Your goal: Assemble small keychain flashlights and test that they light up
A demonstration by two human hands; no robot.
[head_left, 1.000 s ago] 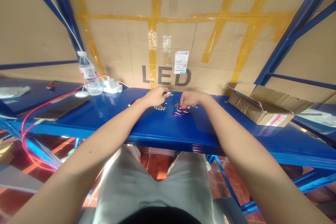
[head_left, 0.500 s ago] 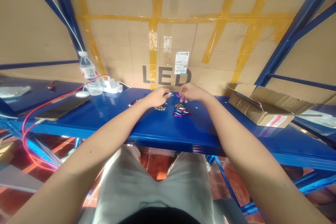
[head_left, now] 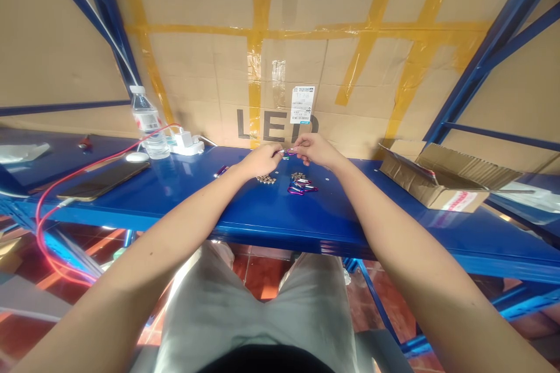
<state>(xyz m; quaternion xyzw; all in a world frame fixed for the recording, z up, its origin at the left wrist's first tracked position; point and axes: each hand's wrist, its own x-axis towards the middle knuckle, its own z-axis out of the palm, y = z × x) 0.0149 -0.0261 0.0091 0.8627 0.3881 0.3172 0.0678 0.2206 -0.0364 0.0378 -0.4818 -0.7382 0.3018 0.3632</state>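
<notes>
Above blue shelf (head_left: pixel 245 210), left hand (head_left: pixel 261 159) and right hand (head_left: pixel 315 150) pinched on one pink clip (head_left: pixel 287 152); purple clip pile (head_left: pixel 301 185) nearer right.

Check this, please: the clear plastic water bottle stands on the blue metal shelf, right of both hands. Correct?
No. The head view shows the clear plastic water bottle on the blue metal shelf, left of the left hand and the right hand.
</notes>
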